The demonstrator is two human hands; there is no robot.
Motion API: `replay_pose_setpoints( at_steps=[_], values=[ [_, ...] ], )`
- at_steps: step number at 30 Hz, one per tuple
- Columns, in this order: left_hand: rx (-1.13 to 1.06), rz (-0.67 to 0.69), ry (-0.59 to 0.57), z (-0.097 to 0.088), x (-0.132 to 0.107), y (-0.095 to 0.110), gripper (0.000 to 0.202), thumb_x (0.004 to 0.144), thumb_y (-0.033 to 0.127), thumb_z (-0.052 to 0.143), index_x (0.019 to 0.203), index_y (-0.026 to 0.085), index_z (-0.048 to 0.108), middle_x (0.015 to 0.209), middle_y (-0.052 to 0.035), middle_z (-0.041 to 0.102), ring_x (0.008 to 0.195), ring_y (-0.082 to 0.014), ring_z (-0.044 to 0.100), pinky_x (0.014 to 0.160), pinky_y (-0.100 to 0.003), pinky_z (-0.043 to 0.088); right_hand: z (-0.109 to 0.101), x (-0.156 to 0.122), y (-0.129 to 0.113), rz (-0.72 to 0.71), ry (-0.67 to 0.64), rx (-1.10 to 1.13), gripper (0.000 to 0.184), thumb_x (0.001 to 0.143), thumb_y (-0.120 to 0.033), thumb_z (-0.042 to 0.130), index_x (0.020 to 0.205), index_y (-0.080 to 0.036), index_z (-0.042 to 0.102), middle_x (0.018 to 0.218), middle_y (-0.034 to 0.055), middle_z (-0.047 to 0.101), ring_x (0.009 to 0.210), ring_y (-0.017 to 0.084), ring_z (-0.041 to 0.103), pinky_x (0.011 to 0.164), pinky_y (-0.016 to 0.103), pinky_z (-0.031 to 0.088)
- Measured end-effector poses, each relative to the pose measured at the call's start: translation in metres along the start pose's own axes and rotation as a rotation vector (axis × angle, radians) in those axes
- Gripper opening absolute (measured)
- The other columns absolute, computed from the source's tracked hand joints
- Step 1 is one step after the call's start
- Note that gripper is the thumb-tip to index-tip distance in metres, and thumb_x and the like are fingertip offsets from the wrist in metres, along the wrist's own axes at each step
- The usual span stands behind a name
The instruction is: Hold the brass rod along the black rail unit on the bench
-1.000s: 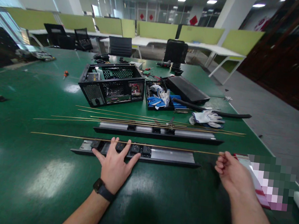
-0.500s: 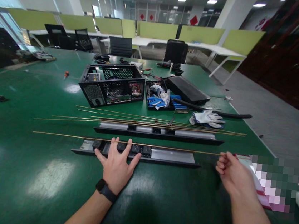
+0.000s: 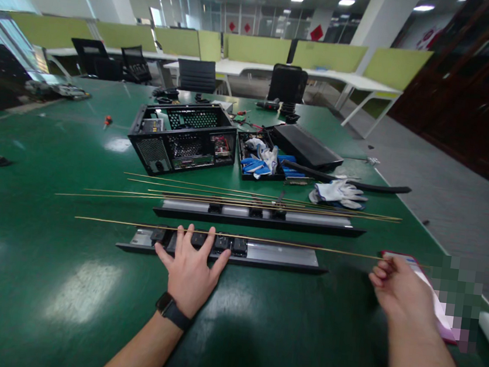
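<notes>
A long thin brass-coloured rod [image 3: 290,245] runs sideways along the near metal rail [image 3: 280,255], which carries several black blocks [image 3: 239,246]. My right hand [image 3: 400,287] is closed on the rod near its right end, beyond the rail. With fingers spread, my left hand [image 3: 191,260] lies over the rail and its blocks, fingertips at the rod; a dark watch [image 3: 172,311] is on that wrist. Just behind lies a second metal rail [image 3: 323,222] with black fittings, and several more thin rods [image 3: 111,192] rest across and beside it.
A black computer case [image 3: 183,141] stands open at the back. Beside it are a black tray [image 3: 240,162] with gloves, a dark flat panel [image 3: 306,146], a black strip [image 3: 372,187] and white gloves [image 3: 339,192]. A red-edged, partly blurred item [image 3: 424,286] lies under my right hand.
My right hand has moved to the right, drawing the rod with it, so the rod's left end sits farther right. My left hand has stayed nearly in place.
</notes>
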State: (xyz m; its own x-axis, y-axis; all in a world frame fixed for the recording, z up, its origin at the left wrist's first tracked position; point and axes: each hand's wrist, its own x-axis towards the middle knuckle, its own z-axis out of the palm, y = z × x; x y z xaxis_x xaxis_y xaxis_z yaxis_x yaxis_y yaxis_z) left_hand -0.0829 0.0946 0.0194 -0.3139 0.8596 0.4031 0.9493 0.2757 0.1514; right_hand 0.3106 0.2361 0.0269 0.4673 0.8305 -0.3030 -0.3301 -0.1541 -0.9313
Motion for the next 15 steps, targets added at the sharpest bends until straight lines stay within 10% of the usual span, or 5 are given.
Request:
replay_pose_setpoints(
  at_steps=[15],
  values=[
    [-0.006, -0.020, 0.006, 0.000, 0.000, 0.003, 0.056, 0.094, 0.057, 0.066, 0.142, 0.029, 0.067, 0.154, -0.0250, 0.054, 0.153, -0.0481, 0.037, 0.113, -0.088, 0.013, 0.035, -0.040, 0.018, 0.101, -0.122, -0.069, 0.019, 0.084, -0.031, 0.078, 0.080, -0.016, 0.068, 0.065, 0.0000, 0.056, 0.046, 0.007, 0.042, 0.035, 0.016, 0.030]
  ],
)
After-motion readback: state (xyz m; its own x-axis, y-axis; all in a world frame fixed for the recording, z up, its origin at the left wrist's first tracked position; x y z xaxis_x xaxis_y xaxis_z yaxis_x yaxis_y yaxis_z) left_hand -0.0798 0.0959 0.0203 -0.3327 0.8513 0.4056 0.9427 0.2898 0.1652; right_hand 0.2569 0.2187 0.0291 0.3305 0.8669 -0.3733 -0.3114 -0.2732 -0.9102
